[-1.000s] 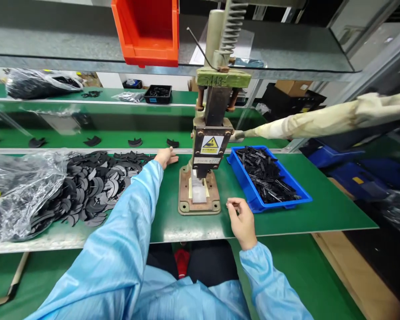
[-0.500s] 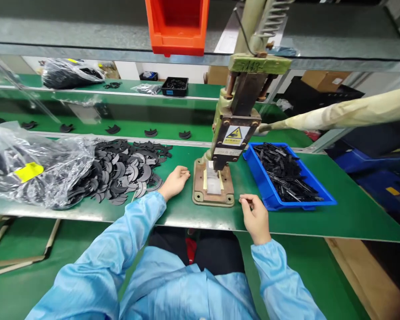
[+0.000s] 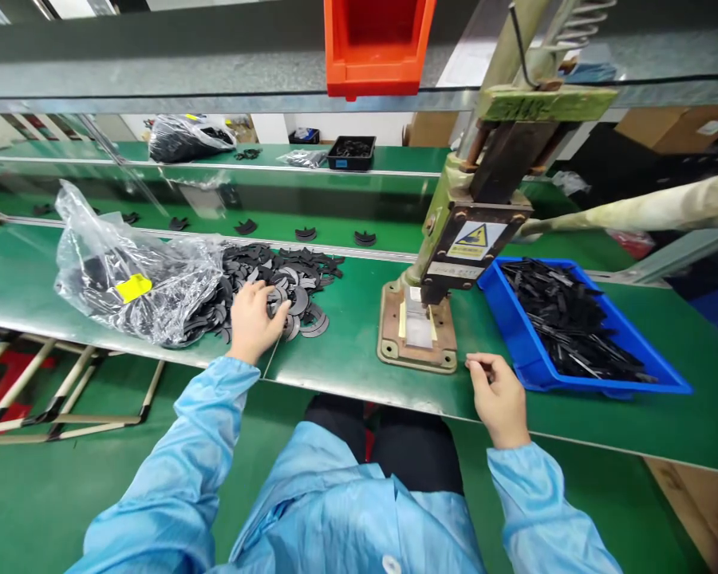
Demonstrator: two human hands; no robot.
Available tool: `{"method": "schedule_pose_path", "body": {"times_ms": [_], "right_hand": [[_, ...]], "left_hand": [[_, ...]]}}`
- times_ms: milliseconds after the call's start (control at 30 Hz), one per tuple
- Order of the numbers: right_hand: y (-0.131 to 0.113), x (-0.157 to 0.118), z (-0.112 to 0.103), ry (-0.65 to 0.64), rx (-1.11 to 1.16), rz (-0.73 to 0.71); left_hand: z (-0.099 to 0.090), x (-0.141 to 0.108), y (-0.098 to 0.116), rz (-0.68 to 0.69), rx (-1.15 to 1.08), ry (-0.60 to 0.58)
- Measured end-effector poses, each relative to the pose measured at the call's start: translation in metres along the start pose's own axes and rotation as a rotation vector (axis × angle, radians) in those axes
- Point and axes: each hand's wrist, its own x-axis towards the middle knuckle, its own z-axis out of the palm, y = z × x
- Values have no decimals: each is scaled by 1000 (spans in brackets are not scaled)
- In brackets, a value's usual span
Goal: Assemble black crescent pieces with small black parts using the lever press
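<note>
Curved black pieces (image 3: pixel 248 261) sit in a loose heap on your green bench (image 3: pixel 347 319), over on the left side, partly inside a clear plastic bag (image 3: pixel 147 259) with a yellow label (image 3: pixel 133 288) on it. Your left hand (image 3: pixel 257 320) is right at the near edge of that heap, fingers bent and thumb held apart from them — can't tell if it's touching a piece. Behind the heap, a few similar pieces are lined up in a row (image 3: pixel 305 233) on the far green surface.

Move right and you've got the press (image 3: pixel 467 209), its head above a clear block (image 3: pixel 419 331) on the base plate (image 3: pixel 419 363). Your right hand (image 3: pixel 498 400) is just right of that base, thumb and fingertips pressed together — whether anything's pinched in there, can't tell. Past that hand is your blue bin (image 3: pixel 592 384), loaded with thin black strips (image 3: pixel 574 315).
</note>
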Motion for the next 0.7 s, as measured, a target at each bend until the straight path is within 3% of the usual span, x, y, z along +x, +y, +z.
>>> {"method": "schedule_pose_path", "body": {"times_ms": [100,200,367,700], "right_hand": [[1,1,0,2,-2,3],[1,1,0,4,0,7],[2,0,0,-19,9,21],[-6,-4,-2,-12,34,-12]], "left_hand": [[-2,6,-28,-97,108,28],[6,-5,-36,-155,170,-12],[24,-24,-29,-141,246,-73],[50,-32,2,-50,229,-79]]}}
